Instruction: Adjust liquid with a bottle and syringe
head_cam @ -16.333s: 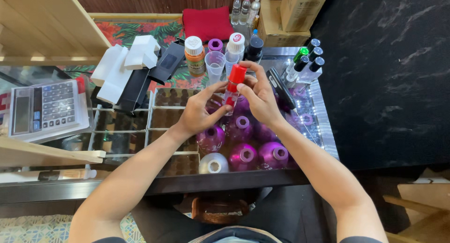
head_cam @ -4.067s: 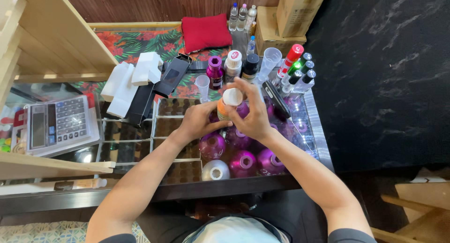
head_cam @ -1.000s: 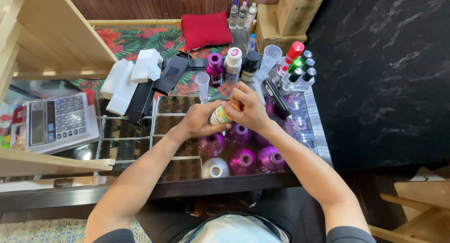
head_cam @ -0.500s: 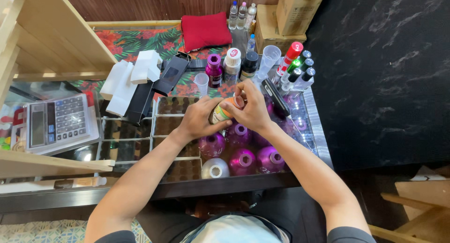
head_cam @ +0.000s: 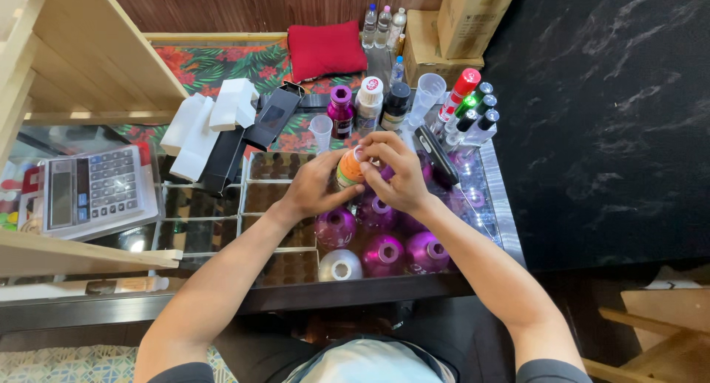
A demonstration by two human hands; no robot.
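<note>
While both hands meet above the middle of the glass counter (head_cam: pixel 488 183), the left hand (head_cam: pixel 314 187) wraps around the body of a small orange-labelled bottle (head_cam: pixel 347 168), fingers curled against its side, and the right hand (head_cam: pixel 396 168) pinches at the bottle's top with thumb and fingertips pressed together. The bottle hangs just over a cluster of round purple flasks (head_cam: pixel 381 250) and a silver flask (head_cam: pixel 340 265) standing on the counter near the person.

Judged by its size and how easily one hand carries it, the bottle is probably light and stiff, with a smooth label that could slip; the firm grip belongs round the body, with only a light pinch at the cap. The flasks beneath look like glass and likely fragile, so a dropped bottle could knock them.

Behind the hands stand a clear plastic cup (head_cam: pixel 321 131), a purple-capped bottle (head_cam: pixel 341 111), a white-capped bottle (head_cam: pixel 368 102), a dark bottle (head_cam: pixel 396 106) and a red-capped spray bottle (head_cam: pixel 458 93). A calculator (head_cam: pixel 92 187) lies to the left, a red cushion (head_cam: pixel 325 49) at the back.

The bottle's cap and neck are hidden under the right fingers, so whether it is on or off cannot be told. Its base is covered by the left palm, and its contents do not show.
</note>
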